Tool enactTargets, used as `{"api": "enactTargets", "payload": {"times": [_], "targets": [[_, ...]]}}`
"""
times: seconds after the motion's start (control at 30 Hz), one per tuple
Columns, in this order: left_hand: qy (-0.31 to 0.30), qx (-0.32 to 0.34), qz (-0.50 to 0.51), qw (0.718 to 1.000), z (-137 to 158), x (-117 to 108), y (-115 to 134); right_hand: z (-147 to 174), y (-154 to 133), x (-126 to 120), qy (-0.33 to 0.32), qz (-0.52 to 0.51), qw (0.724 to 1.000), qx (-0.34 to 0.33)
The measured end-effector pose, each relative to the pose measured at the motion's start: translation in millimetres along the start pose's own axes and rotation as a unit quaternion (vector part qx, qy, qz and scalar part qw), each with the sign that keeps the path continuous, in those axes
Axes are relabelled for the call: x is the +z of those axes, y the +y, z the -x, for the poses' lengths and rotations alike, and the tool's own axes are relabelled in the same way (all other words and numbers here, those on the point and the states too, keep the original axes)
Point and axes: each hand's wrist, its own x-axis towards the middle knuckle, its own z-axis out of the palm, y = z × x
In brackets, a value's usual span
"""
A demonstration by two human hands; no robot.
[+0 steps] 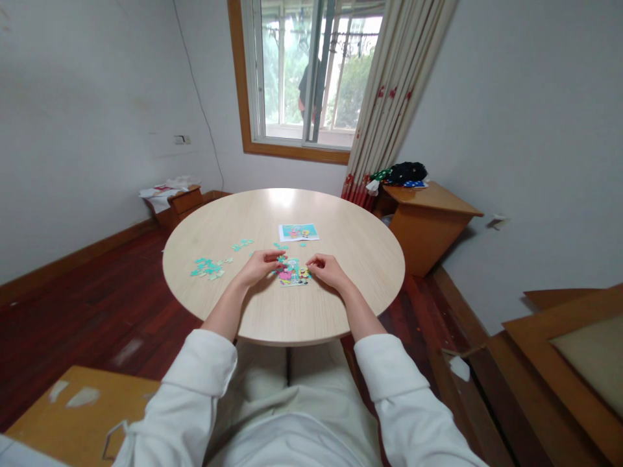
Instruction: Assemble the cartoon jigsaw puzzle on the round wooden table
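A partly assembled jigsaw puzzle lies on the round table in front of me, showing pink and yellow cartoon figures. At its upper left edge is my left hand, its fingers stretched out and the thumb apart from them. My right hand is at the puzzle's right edge with thumb and fingertips pinched together; whatever is between them is too small to make out. Just beyond the puzzle are a few loose turquoise pieces. A printed picture sheet with similar figures lies farther back.
On the left of the pale round table is a pile of puzzle pieces, with a smaller group behind it. A wooden cabinet with cloths on top stands at right. Behind the window a person is partly visible.
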Motion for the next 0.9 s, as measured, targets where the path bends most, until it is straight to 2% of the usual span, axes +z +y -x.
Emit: {"api": "enactTargets", "payload": {"times": [0.2, 0.47, 0.9], "targets": [[0.001, -0.008, -0.001, 1.000, 0.5, 0.8, 2.3, -0.8, 2.3, -0.3, -0.004, 0.007, 1.000, 0.001], [0.037, -0.021, 0.022, 0.999, -1.0, 1.0, -0.8, -0.7, 2.4, 0.0, 0.008, 0.006, 1.000, -0.006], [0.052, -0.008, 0.040, 0.998, -1.2, -0.5, -1.3, -3.3, -3.1, -3.8, 0.118, -0.027, 0.993, -0.008]]}}
